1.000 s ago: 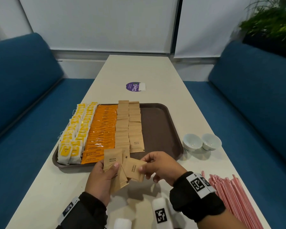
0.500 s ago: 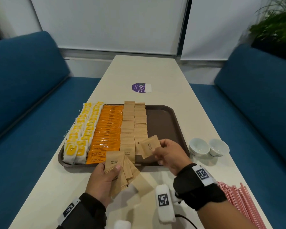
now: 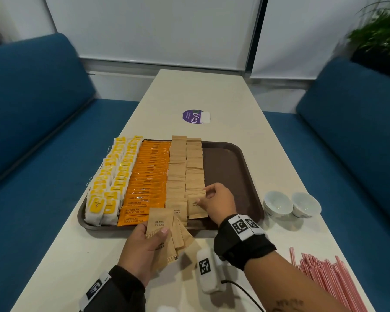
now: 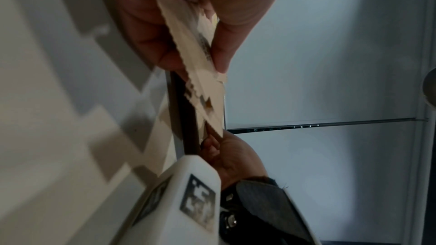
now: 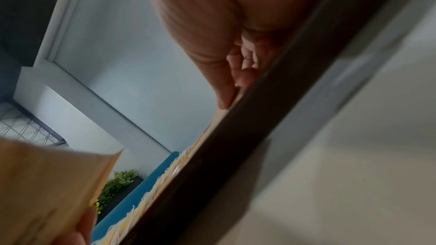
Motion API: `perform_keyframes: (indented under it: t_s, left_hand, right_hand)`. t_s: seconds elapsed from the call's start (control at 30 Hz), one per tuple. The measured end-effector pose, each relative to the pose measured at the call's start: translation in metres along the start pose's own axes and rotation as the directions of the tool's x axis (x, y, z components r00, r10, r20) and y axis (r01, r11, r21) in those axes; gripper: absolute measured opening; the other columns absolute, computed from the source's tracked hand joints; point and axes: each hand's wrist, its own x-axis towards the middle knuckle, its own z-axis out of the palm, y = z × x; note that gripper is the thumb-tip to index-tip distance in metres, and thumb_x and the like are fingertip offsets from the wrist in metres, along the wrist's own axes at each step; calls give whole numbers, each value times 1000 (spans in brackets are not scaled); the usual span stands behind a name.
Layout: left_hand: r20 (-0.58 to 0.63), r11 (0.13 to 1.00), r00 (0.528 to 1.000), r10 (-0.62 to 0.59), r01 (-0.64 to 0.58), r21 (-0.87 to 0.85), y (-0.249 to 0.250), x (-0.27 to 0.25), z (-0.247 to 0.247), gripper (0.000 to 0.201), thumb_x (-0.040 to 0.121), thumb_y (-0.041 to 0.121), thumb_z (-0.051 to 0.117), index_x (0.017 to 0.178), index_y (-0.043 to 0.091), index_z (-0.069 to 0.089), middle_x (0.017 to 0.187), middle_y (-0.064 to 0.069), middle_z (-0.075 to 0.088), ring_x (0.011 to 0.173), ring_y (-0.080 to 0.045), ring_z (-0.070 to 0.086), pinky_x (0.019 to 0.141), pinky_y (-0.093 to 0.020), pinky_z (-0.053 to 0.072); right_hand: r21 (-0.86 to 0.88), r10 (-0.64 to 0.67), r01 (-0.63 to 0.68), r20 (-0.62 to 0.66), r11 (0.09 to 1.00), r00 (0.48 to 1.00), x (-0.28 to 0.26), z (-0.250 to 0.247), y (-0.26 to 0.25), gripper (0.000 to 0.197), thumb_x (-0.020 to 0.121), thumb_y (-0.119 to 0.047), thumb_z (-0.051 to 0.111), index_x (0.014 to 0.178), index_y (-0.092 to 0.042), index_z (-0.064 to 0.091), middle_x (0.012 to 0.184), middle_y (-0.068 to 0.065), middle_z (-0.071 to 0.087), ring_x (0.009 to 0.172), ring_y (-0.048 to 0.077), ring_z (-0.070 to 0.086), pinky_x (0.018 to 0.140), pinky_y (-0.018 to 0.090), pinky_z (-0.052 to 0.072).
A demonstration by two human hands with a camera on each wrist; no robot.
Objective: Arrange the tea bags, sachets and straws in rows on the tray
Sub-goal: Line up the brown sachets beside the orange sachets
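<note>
A brown tray [image 3: 230, 167] lies on the table with rows of yellow tea bags [image 3: 113, 176], orange coffee sachets [image 3: 148, 176] and brown sugar sachets [image 3: 186, 167]. My left hand [image 3: 144, 246] grips a fan of brown sugar sachets [image 3: 164, 235] just before the tray's near edge; in the left wrist view the fan of sachets [image 4: 200, 74] sits between thumb and fingers. My right hand [image 3: 216, 201] pinches one brown sugar sachet [image 3: 196, 207] at the near end of the right sugar row, low over the tray. Pink straws [image 3: 329, 278] lie on the table at the lower right.
Two small white bowls [image 3: 291, 203] stand right of the tray. A purple round sticker [image 3: 193, 116] is beyond the tray. The tray's right third is bare. Blue benches flank the table; a plant [image 3: 378, 37] is at the far right.
My right hand carried a single sugar sachet from the left hand's fan forward onto the near end of the right sugar row. The left hand stayed with its fan.
</note>
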Motion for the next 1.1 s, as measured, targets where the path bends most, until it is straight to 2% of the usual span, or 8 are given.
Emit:
perform_keyframes:
  t_s: [0.2, 0.4, 0.5, 0.57, 0.63, 0.8, 0.93, 1.1]
  left_hand:
    - [20, 1000, 1000, 6, -7, 17, -3, 1, 2, 21, 87, 8, 59, 107, 15, 58, 101, -12, 70, 95, -34, 64, 86, -53, 49]
    - [23, 999, 1000, 10, -10, 32, -1, -1, 2, 20, 87, 9, 60, 105, 17, 59, 102, -11, 70, 97, -34, 63, 89, -56, 48]
    - [25, 999, 999, 30, -31, 43, 1, -3, 1, 20, 87, 10, 60, 105, 18, 59, 103, -10, 70, 98, -34, 64, 91, -58, 47]
    - [22, 998, 999, 47, -48, 50, 2, -6, 1, 21, 86, 11, 61, 105, 19, 59, 102, -9, 71, 98, -33, 64, 91, -58, 47]
    - [19, 995, 997, 72, -73, 62, 1, -8, 2, 22, 86, 12, 61, 106, 19, 59, 103, -8, 71, 99, -32, 64, 92, -58, 46]
    - [16, 992, 993, 114, -115, 50, -1, -16, 10, 24, 86, 10, 61, 108, 19, 58, 106, -9, 69, 101, -34, 62, 92, -59, 46]
    - [22, 993, 993, 112, -112, 35, -3, -20, 15, 22, 87, 7, 59, 105, 20, 57, 105, -9, 69, 99, -33, 63, 90, -57, 47]
    - [20, 994, 994, 107, -107, 19, -5, -23, 18, 20, 87, 5, 58, 102, 19, 58, 102, -10, 69, 94, -31, 63, 76, -46, 50]
  right_hand:
    - [32, 38, -36, -77, 999, 996, 6, 1, 1, 27, 82, -11, 71, 98, -18, 50, 88, -6, 54, 74, 4, 52, 55, 12, 36]
    - [44, -9, 13, -96, 999, 995, 2, -4, 4, 22, 83, -10, 69, 93, -20, 53, 94, -3, 58, 88, 10, 58, 75, 20, 47]
    - [127, -29, 41, -99, 991, 995, -10, -17, 4, 17, 84, -13, 68, 89, -21, 53, 93, -1, 59, 80, 9, 59, 68, 19, 50]
    - [143, -57, 58, -14, 988, 998, -24, -26, 0, 11, 85, -20, 68, 90, -18, 58, 90, 0, 63, 69, 6, 58, 55, 13, 46]
    - [148, -78, 55, 154, 987, 985, -38, -34, -2, 16, 84, -29, 69, 89, -16, 62, 85, 0, 66, 62, 4, 57, 54, 14, 45]
    - [142, -68, -6, 512, 990, 856, -64, -38, 8, 11, 82, -24, 72, 82, -16, 65, 69, -4, 67, 55, 6, 53, 45, 15, 37]
    - [245, -63, -74, 508, 967, 859, -70, -40, 18, 7, 86, -11, 66, 80, -12, 64, 67, 0, 65, 51, 7, 53, 42, 17, 34]
    - [375, -23, -141, 399, 916, 917, -72, -47, 22, 12, 93, -13, 58, 82, -8, 60, 74, 5, 66, 49, 9, 52, 37, 16, 31]
